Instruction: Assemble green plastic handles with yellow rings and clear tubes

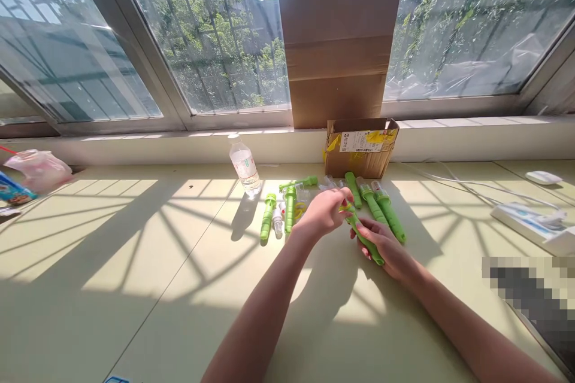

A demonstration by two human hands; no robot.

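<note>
Both hands are on one green plastic tube (371, 249), shaped like a toy torch and held at a slant above the table. My right hand (381, 242) is wrapped round its body. My left hand (327, 210) is closed at the upper end, where a bit of yellow shows; its fingers hide most of that end. Beyond my right hand lie several similar green tubes (392, 215) with clear ends. To the left of my hands are more green tubes (268, 217), a small clear-and-white piece (278, 224) and a yellow ring-like piece (299, 209), partly behind my left wrist.
A clear water bottle (245, 167) stands left of the tubes. An opened cardboard box (359, 158) sits by the window ledge, before a tall cardboard sheet (339, 42). On the right are a white power strip (530, 227) with cables and a white device (543, 178).
</note>
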